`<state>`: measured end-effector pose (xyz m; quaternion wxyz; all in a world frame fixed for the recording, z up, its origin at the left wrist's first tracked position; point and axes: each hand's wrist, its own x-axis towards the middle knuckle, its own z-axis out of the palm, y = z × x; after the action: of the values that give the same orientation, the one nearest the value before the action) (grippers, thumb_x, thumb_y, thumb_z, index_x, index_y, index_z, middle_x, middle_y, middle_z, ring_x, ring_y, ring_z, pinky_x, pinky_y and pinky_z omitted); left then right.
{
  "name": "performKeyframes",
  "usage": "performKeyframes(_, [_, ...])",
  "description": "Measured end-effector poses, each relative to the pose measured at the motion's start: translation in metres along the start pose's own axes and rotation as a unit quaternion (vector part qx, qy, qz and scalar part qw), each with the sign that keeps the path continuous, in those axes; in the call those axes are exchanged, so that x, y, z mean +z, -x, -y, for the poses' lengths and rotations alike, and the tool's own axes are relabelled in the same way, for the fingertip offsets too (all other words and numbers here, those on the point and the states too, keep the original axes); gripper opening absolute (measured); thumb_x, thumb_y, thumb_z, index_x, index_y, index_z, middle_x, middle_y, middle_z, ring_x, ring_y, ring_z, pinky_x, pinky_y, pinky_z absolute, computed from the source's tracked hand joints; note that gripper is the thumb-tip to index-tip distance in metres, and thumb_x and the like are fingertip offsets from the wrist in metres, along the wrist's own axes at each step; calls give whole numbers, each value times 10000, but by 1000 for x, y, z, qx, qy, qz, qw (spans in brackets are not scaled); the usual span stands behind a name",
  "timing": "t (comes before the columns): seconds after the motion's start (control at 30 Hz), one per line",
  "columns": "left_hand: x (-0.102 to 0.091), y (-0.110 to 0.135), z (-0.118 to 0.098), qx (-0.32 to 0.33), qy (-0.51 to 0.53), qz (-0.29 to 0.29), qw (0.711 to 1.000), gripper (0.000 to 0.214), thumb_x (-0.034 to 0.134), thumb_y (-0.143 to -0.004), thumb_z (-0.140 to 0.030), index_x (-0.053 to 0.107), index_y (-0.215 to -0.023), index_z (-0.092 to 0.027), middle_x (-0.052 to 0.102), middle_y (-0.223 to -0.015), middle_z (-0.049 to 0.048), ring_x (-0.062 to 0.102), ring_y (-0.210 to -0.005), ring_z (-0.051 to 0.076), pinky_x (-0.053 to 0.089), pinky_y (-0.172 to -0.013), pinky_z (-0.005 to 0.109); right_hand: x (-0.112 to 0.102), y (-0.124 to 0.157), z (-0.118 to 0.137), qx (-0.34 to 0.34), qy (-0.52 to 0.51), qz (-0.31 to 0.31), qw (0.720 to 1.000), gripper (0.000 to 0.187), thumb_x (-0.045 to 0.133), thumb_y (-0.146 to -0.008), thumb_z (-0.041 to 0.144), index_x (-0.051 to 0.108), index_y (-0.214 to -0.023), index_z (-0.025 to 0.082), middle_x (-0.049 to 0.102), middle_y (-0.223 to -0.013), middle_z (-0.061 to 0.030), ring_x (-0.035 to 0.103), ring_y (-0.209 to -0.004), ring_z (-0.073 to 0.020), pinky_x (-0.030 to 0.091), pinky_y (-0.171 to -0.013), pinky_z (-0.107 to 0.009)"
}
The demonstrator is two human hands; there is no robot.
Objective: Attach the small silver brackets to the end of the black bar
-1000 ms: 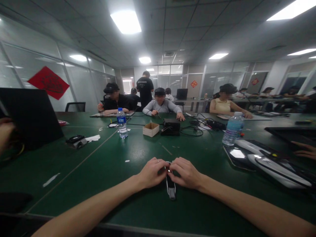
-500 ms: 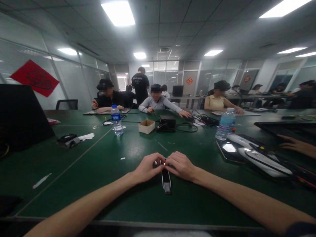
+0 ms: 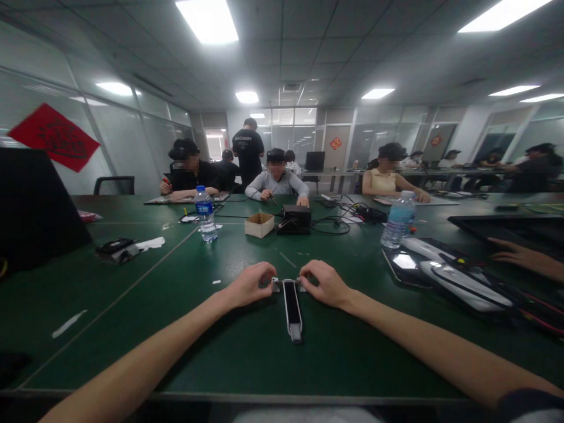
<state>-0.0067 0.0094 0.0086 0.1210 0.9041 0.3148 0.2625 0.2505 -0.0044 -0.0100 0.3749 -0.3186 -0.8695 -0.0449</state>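
Note:
A long, slim black object with a pale frame and a grey end [image 3: 293,311] lies on the green table, pointing toward me. To its left, the thumb and fingers of my left hand [image 3: 253,285] are closed on a small silvery piece [image 3: 276,285] near the object's far end. My right hand [image 3: 325,284] is likewise closed, pinching another small silvery piece [image 3: 302,285] on the other side. Both pieces are tiny and partly hidden by fingertips, so their exact kind does not show. I cannot tell whether they are joined to the black object.
Beyond my hands stand a small open box [image 3: 259,225], a black device [image 3: 294,220] with cables and a water bottle [image 3: 205,214]. Another bottle [image 3: 398,220] and white equipment [image 3: 467,285] are at right, near a co-worker's hand [image 3: 526,258]. More people sit across the table.
My hands have drawn apart, from meeting over the black object's far end to either side of it, uncovering that end. The person opposite has pulled an outstretched arm back toward the black device.

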Motion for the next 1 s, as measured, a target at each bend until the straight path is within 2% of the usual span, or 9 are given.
performKeyframes(0.1, [3, -1, 6, -16, -10, 12, 1000, 191, 608, -803, -207, 564, -986, -173, 600, -819, -3, 574, -705, 139, 446, -641, 242, -2, -1, -5, 78, -8, 51, 996, 52, 564, -853, 146, 612, -836, 159, 646, -802, -48, 573, -714, -164, 454, -671, -294])
performKeyframes(0.17, [7, -2, 6, -24, -6, 15, 1000, 193, 604, -808, -210, 564, -993, -174, 604, -823, -2, 574, -708, 139, 451, -648, 244, -2, -2, -5, 100, -13, 79, 992, 45, 577, -853, 153, 621, -845, 159, 649, -806, -42, 575, -714, -160, 457, -674, -291])
performKeyframes(0.37, [12, -2, 4, -26, 25, 17, 999, 197, 594, -826, -208, 556, -1015, -169, 611, -832, 1, 582, -727, 139, 457, -659, 241, -2, -2, -3, 82, -17, 116, 990, 30, 594, -850, 163, 622, -854, 154, 638, -799, -34, 566, -701, -155, 457, -696, -309])
performKeyframes(1.0, [12, 0, 9, -45, 31, 19, 998, 144, 560, -901, -238, 574, -1031, -178, 653, -896, 5, 593, -736, 133, 443, -653, 230, -3, -1, -3, 69, -51, 109, 990, 41, 596, -823, 134, 617, -854, 147, 621, -809, -39, 558, -701, -141, 477, -651, -264])
